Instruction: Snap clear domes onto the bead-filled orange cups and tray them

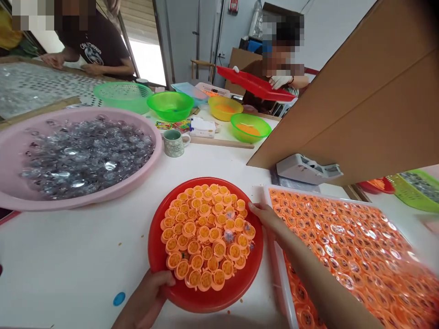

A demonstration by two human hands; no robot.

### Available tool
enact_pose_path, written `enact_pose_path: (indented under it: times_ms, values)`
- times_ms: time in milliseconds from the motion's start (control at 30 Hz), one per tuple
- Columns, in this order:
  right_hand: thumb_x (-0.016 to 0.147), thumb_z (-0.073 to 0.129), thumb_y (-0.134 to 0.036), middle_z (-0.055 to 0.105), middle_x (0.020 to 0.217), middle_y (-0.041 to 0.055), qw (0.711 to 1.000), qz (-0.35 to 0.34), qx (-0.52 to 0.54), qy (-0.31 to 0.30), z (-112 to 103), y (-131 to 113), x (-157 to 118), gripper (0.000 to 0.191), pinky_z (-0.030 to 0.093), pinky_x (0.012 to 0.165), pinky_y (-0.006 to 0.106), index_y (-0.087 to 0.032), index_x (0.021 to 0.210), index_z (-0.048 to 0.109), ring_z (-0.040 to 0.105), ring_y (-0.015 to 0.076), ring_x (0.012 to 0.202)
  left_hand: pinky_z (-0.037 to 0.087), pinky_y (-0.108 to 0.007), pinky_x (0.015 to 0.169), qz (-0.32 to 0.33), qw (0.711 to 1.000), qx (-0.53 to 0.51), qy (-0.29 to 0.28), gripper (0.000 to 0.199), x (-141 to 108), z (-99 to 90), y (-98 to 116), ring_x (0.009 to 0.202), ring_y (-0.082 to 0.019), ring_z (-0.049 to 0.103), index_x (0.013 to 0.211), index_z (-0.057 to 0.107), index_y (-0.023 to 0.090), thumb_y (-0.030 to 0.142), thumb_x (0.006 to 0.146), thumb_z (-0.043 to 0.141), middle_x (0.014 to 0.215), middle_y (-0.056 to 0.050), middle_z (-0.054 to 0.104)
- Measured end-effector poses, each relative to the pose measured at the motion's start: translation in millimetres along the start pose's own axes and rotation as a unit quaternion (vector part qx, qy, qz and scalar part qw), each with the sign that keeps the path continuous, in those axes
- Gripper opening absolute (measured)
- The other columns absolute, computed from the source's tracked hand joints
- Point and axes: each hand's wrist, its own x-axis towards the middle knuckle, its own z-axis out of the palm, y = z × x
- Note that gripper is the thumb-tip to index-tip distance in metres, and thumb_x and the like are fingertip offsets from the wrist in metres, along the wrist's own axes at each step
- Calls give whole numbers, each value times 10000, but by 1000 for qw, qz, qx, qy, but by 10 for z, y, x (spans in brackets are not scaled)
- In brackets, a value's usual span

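Note:
A round red tray [156, 224], heaped with small orange cup-shaped pieces [204, 234], is between my hands over the white table. My left hand [149, 292] grips its lower left rim, thumb on top and the other fingers hidden underneath. At the upper right rim, my right hand [265, 217] is closed on the edge with the thumb showing. A few clear plastic bits [228, 236] lie among the orange pieces. Right of the tray, a white-rimmed box [281, 278] holds rows of orange pieces with clear, shiny tops.
On the left stands a pink basin [151, 171] full of clear plastic pieces. Behind are a mug [173, 144], a green bowl [170, 107] and a tape dispenser [305, 169] by a cardboard panel [343, 100]. A blue disc [119, 299] lies at front left. Two people work across the table, one holding a red tray [254, 84].

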Motion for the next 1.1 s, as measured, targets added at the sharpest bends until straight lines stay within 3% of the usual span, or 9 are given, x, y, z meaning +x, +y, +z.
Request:
enact_pose_path:
  times_ms: [333,500,700,767,833,900,933,1000,1100]
  values:
    - [750,724,-206,681,612,-1,996,-10,-82,28,46,141,-26,94,527,536,253,-134,736,665,643,136,552,606,-367,659,9,991,116,69,522,-109,-39,-18,918,-330,717,1140,625,156,170,634,753,1040,-123,754]
    - [660,662,-43,676,604,-3,989,-51,-138,36,33,240,-196,143,506,528,256,-183,686,667,649,178,591,606,-349,610,90,966,181,161,400,-153,-142,-62,857,-298,723,1051,594,237,208,681,740,986,-61,753]
    - [696,625,-104,695,1000,60,965,-163,-203,18,-2,281,-683,324,530,780,376,-236,984,693,639,259,933,598,-392,624,91,937,277,194,385,-220,-336,85,765,-314,718,1021,563,244,343,693,737,795,-46,732]
    - [719,574,-79,662,1095,67,933,-255,-252,-18,25,311,-846,426,516,866,423,-253,1099,658,599,272,1028,577,-403,645,101,893,371,233,395,-275,-392,146,723,-329,708,1002,560,236,388,683,736,697,-41,708]
    - [713,507,-19,643,1129,79,884,-346,-308,-55,74,375,-970,526,517,900,450,-252,1170,624,572,278,1076,545,-413,722,162,804,493,290,352,-341,-382,159,740,-330,693,999,575,236,415,719,692,697,-41,696]
    - [715,475,13,623,1164,92,852,-390,-342,-67,134,466,-1043,562,531,902,454,-250,1194,609,559,283,1101,511,-403,825,259,725,563,300,288,-385,-286,102,810,-305,679,1027,605,248,398,781,626,819,-54,706]
    - [732,471,14,615,1177,97,846,-398,-348,-62,162,514,-1059,547,539,896,451,-249,1190,611,561,283,1101,498,-384,866,314,708,574,267,264,-389,-210,50,859,-286,671,1050,619,257,367,812,593,908,-61,704]
    - [780,470,-3,619,1168,105,843,-409,-348,-42,208,598,-1056,469,546,891,444,-240,1151,633,576,283,1081,492,-346,898,404,690,583,145,269,-361,-29,-76,964,-260,647,1104,638,266,289,861,526,1067,-75,668]
    - [836,470,-27,653,1089,114,840,-426,-335,-22,236,655,-1011,357,553,870,432,-217,1052,682,607,276,1015,512,-336,854,441,641,628,-9,361,-271,223,-230,1041,-251,615,1190,623,264,184,904,416,1156,-93,607]
